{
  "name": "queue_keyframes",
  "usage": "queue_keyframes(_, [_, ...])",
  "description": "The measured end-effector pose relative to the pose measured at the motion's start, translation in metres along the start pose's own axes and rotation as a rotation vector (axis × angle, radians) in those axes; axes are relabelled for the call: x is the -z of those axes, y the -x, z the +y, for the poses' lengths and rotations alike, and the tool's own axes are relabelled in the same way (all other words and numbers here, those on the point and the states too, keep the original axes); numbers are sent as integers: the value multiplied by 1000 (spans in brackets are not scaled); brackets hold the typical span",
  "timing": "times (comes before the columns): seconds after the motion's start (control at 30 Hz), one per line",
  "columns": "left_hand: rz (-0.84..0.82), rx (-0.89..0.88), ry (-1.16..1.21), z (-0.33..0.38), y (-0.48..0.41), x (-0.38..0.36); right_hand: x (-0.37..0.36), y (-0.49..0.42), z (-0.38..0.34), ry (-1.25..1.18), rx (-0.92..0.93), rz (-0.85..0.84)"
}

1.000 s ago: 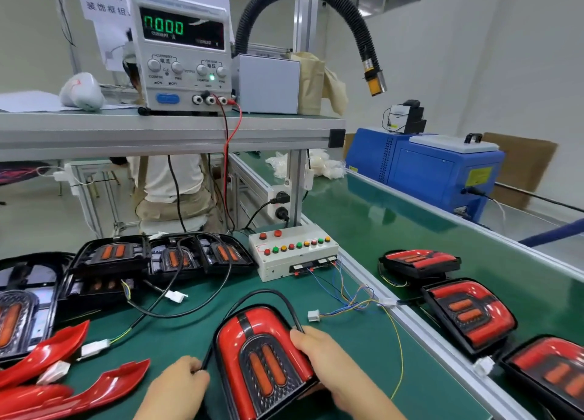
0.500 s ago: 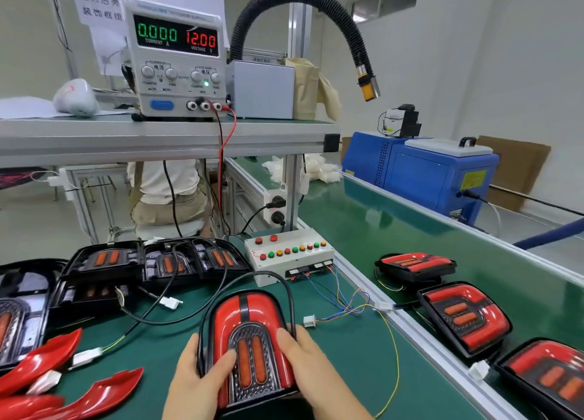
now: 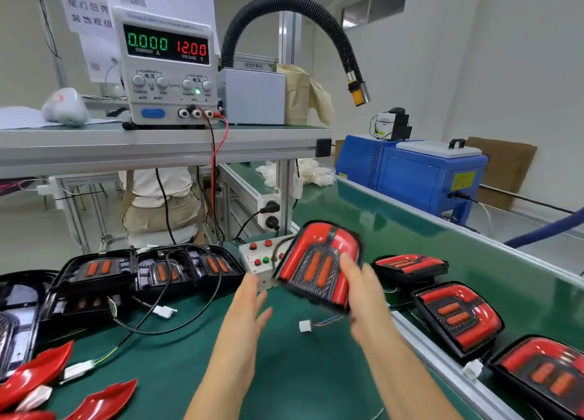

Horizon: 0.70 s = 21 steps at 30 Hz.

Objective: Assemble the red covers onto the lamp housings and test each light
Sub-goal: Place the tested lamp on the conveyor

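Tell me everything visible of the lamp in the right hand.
The lamp has a glossy red cover around a black housing, with two orange strips in a dark textured centre. It is blurred, raised above the green bench and tilted. The right hand grips its lower right edge; the left hand is off it.

My green bench (image 3: 177,372) carries a row of open black lamp housings (image 3: 98,271) at its far left, loose red covers (image 3: 38,372) at the near left corner, a white button box (image 3: 256,258) and a stray white connector (image 3: 305,325) — and the belt (image 3: 410,230) to my right bears three covered lamps (image 3: 458,315).
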<state>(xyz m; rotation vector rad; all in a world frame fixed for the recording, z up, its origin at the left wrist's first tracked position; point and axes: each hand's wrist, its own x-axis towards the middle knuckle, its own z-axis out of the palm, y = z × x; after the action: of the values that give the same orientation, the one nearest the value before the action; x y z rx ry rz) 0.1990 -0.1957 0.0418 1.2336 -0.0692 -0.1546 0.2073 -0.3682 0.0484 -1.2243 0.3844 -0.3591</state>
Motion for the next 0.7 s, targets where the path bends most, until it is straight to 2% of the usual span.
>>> queue_keyframes(0.3, [93, 275, 71, -39, 17, -3, 24, -108, -75, -29, 44, 373])
queue_keyframes(0.4, [119, 284, 54, -47, 20, 3, 32, -128, -86, -12, 39, 443])
queue_keyframes(0.6, [157, 272, 25, -53, 22, 9, 81, -138, -71, 71, -89, 603])
queue_keyframes(0.7, [164, 277, 37, -54, 20, 10, 112, -132, -60, 80, -99, 617])
